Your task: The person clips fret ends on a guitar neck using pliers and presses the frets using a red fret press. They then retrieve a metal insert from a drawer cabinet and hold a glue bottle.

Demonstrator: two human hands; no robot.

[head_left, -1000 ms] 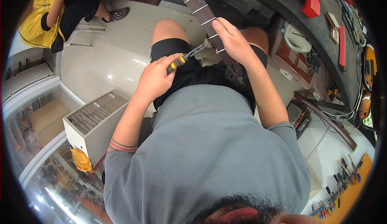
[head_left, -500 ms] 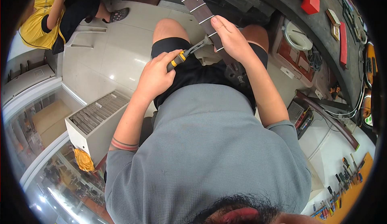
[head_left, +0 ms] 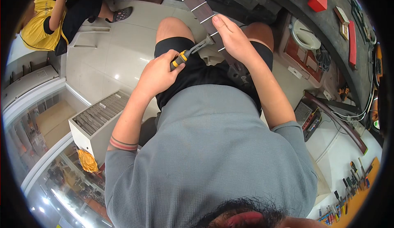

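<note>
A dark guitar neck (head_left: 193, 0) with pale frets slants across my lap, its headstock (head_left: 239, 74) resting near my right thigh. My right hand (head_left: 232, 37) is wrapped round the neck near its lower end. In my left hand (head_left: 162, 72) is a pair of pliers (head_left: 186, 55) with black and yellow handles. The jaws of the pliers meet the left edge of the fretboard, close to a fret beside my right fingers. Whether they grip that fret is too small to tell.
At the upper left sits a person in a yellow shirt (head_left: 39, 27). A white box of flat sheets (head_left: 92, 135) stands at the left, by a glass case (head_left: 49, 135). The dark workbench (head_left: 328, 27) curves along the right, holding red blocks (head_left: 317, 0). Tools (head_left: 349, 183) line the lower right.
The guitar neck has shifted slightly left, and my right hand has moved a little left with it. The pliers still reach its edge.
</note>
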